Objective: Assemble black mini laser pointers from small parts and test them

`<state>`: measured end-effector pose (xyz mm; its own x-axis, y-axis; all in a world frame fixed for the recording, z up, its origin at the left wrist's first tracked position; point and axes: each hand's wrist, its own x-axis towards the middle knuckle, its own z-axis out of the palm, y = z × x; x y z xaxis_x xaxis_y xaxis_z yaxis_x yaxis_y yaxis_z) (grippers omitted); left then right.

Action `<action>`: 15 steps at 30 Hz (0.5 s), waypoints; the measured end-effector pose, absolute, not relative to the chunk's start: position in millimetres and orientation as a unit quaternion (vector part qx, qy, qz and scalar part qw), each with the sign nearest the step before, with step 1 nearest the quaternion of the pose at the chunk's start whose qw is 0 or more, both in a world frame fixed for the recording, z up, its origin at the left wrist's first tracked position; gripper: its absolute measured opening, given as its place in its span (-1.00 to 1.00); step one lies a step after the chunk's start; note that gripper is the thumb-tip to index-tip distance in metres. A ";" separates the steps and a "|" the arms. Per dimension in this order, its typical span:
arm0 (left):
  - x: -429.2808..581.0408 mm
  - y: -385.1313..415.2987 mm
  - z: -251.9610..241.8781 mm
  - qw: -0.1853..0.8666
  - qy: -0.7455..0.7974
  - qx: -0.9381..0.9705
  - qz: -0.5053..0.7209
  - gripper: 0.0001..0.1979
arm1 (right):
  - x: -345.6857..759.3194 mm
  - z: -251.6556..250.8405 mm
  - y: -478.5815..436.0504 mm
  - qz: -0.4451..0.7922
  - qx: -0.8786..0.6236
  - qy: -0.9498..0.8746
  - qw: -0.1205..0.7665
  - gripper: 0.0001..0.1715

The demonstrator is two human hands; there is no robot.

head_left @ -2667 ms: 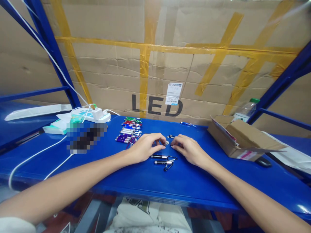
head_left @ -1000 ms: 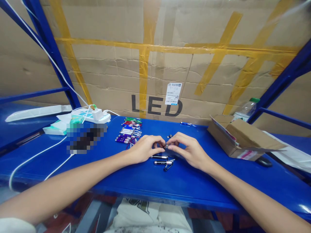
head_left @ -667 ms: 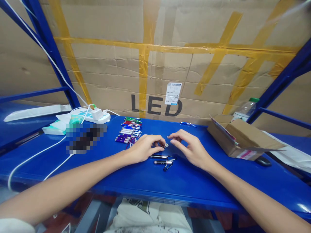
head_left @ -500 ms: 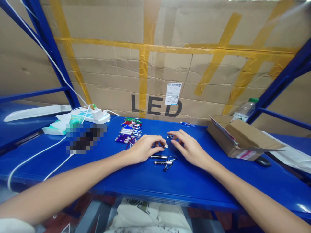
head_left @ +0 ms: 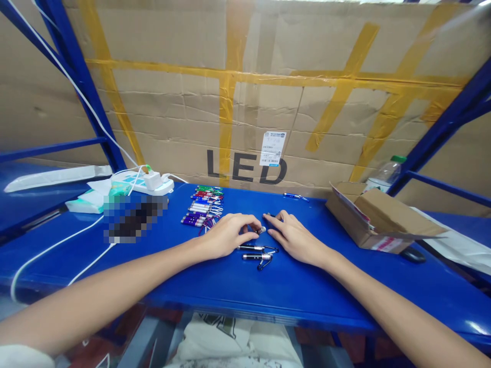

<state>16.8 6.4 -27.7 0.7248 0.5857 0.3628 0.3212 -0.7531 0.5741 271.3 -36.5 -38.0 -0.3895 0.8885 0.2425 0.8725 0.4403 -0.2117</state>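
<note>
My left hand (head_left: 230, 234) is closed, thumb and fingertips pinching a small piece with a round silver end (head_left: 262, 230); most of it is hidden by the fingers. Facing it, my right hand (head_left: 297, 236) has thumb and index finger apart, its fingertips down by a small dark item (head_left: 267, 214) on the blue table. The fingers partly cover that item, so its kind is unclear. Just below my hands lie two black pen-shaped mini flashlights (head_left: 256, 257) with silver bands and black clips. Left of my left hand sits a row of similar flashlights (head_left: 199, 208) in green, red, blue, silver and purple.
One blue mini flashlight (head_left: 293, 196) lies near the back edge. To the right stand an open cardboard box (head_left: 368, 225), a dark mouse-like object (head_left: 413, 255) and a bottle (head_left: 389, 171). At left are a power strip (head_left: 153, 183), white cables and a tissue pack (head_left: 86, 202).
My right hand has moved slightly left, its fingertips now covering the small items on the table. The piece in my left hand has turned a little; that hand stays in place.
</note>
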 end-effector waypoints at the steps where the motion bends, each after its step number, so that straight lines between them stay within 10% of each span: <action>1: 17.0 6.4 -27.8 0.244 0.253 0.896 0.271 -0.85 | 271.2 -37.4 -36.8 0.024 -0.524 -0.835 0.168 -0.52; 15: 17.4 5.5 -25.6 0.257 0.264 0.891 0.266 -0.87 | 273.1 -32.4 -37.4 0.015 -0.500 -0.846 0.185 -0.78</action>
